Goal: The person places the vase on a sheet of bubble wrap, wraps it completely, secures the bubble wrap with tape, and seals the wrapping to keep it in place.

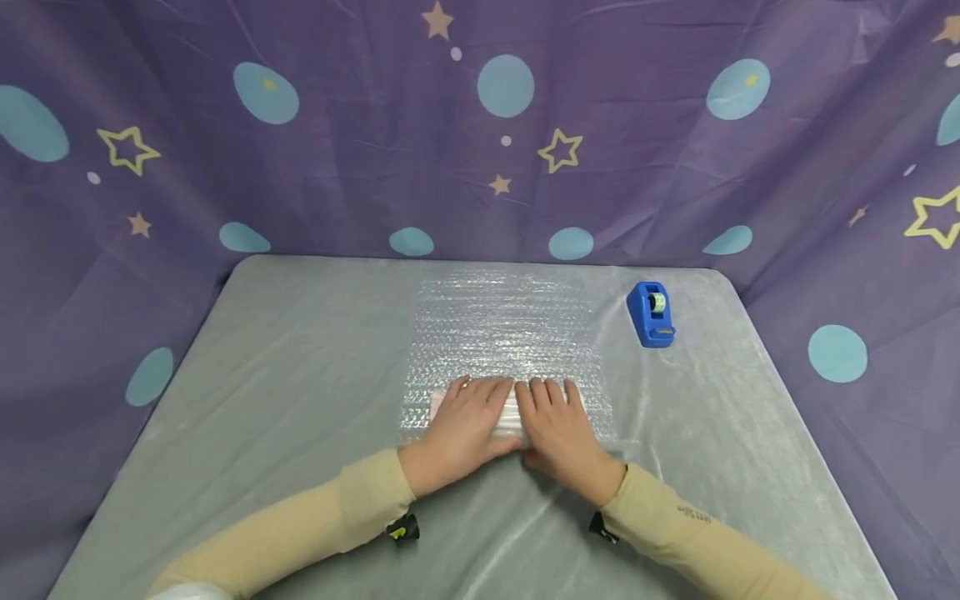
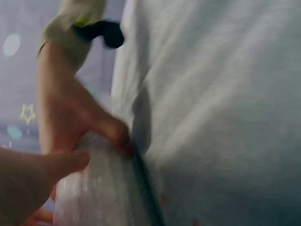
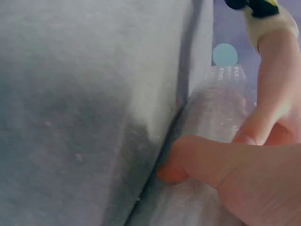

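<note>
A clear sheet of bubble wrap [image 1: 504,329] lies flat on the grey cloth. At its near edge is a whitish roll [image 1: 508,421] wrapped in bubble wrap, lying crosswise. My left hand [image 1: 467,423] grips the left part of the roll, fingers over the top and thumb on the near side. Close beside it, my right hand [image 1: 561,433] holds the right part the same way. In the left wrist view the wrapped roll [image 2: 94,188] passes under both thumbs. The right wrist view shows my right thumb [image 3: 188,162] pressing the roll's near side. What is inside the wrap is mostly hidden.
A blue tape dispenser [image 1: 651,315] with a roll of tape stands at the back right of the cloth-covered table [image 1: 315,350]. Purple curtains [image 1: 337,150] with stars and blue spots enclose the back and sides.
</note>
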A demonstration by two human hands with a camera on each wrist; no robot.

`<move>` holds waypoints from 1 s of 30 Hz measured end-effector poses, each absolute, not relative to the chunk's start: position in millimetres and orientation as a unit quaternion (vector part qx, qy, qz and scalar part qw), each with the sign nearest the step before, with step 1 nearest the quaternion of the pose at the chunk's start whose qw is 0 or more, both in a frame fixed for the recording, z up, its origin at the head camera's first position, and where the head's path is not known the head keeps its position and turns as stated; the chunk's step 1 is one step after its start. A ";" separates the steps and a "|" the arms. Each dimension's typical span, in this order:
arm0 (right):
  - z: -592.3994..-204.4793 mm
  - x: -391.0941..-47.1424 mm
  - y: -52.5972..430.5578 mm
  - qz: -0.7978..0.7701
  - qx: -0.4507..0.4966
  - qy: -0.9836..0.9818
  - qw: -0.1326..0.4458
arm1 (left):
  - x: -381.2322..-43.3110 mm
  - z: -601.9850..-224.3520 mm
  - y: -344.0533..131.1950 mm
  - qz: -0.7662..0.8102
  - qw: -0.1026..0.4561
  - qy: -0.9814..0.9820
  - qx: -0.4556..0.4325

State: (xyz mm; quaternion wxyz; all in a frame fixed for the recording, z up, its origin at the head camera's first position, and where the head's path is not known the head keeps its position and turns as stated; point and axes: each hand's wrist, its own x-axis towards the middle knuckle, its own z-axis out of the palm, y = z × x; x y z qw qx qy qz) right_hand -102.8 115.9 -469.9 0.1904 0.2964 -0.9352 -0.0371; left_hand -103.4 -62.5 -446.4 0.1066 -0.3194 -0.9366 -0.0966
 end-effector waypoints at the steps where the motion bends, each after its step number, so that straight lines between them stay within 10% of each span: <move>1: -468.6 -103.6 116.0 -0.036 0.297 -0.936 0.186 | -100.0 -447.1 -61.2 -0.082 0.129 -0.935 -0.319; 30: -445.9 -112.4 124.1 0.001 0.338 -0.939 0.070 | -94.4 -479.0 -41.9 0.073 0.209 -0.935 -0.276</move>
